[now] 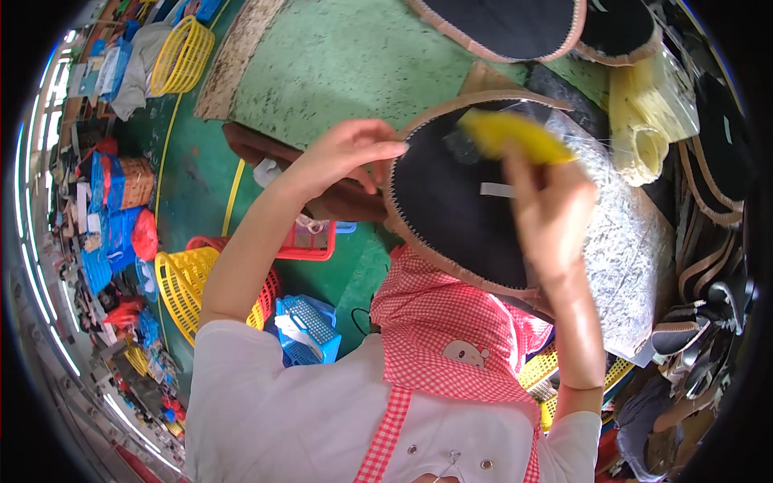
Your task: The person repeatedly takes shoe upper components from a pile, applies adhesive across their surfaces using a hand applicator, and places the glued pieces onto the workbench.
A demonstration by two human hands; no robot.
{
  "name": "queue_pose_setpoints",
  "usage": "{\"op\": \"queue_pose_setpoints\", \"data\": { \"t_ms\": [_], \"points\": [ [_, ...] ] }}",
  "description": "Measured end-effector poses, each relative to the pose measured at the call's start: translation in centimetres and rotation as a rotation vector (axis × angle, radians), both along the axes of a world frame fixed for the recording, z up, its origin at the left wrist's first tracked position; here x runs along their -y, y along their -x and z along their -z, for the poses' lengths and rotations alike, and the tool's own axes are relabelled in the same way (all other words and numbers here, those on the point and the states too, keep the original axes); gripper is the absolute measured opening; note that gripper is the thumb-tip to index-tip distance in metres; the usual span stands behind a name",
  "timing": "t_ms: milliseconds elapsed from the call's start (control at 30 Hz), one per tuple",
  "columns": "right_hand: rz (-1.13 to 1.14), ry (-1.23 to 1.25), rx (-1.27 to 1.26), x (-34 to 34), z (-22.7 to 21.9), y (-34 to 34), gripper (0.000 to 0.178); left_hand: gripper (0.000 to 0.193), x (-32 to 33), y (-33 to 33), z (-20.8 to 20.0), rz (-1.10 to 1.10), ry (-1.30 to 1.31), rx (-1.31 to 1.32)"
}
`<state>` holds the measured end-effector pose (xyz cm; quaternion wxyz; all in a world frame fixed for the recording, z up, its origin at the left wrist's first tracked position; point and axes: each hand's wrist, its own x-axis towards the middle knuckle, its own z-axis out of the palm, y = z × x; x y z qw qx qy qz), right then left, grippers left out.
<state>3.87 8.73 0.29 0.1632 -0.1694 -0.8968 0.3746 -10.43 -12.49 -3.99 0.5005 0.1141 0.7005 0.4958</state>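
Observation:
An oval black panel [451, 209] with a brown rim and pale zigzag stitching, which looks like the underside of a shoe upper, is tilted in front of my apron. My left hand [358, 157] pinches its rim at the left, thumb on the near face and fingers partly behind. My right hand [555, 201] grips a flat yellow tool [515, 135] over the panel's upper part; motion blurs it, so its exact kind is unclear. A translucent greyish patch shows at the tool's left end. A short white label [497, 190] lies on the panel beside my right hand.
Behind is a speckled green worktop [322, 72] with more black brown-rimmed pieces [507, 24]. A clear-wrapped yellowish roll [644, 145] and a shiny grey plastic-covered surface [628, 258] lie right. Yellow baskets [183, 55], a red crate [310, 241] and a blue basket [306, 330] stand left.

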Motion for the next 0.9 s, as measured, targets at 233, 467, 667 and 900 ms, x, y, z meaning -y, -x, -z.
{"op": "queue_pose_setpoints", "data": {
  "t_ms": [233, 467, 667, 900],
  "points": [
    [-0.841, -0.112, 0.121, -3.4, 1.7, -3.2, 0.028, 0.024, 0.8, 0.3, 1.7, -0.003, -0.151, 0.031],
    [-0.837, 0.024, 0.375, -6.8, -3.4, -4.9, 0.026, 0.021, 0.5, -0.5, 2.3, 0.038, -0.181, -0.153],
    [-0.764, -0.282, 0.012, -4.8, -0.4, -3.5, 0.036, 0.020, 0.6, -0.5, 1.7, 0.005, -0.154, -0.226],
    [0.036, 0.207, -0.108, -13.2, -2.9, -9.0, 0.009, 0.033, -3.6, 0.8, 0.1, 0.183, -0.241, -0.376]
  ]
}}
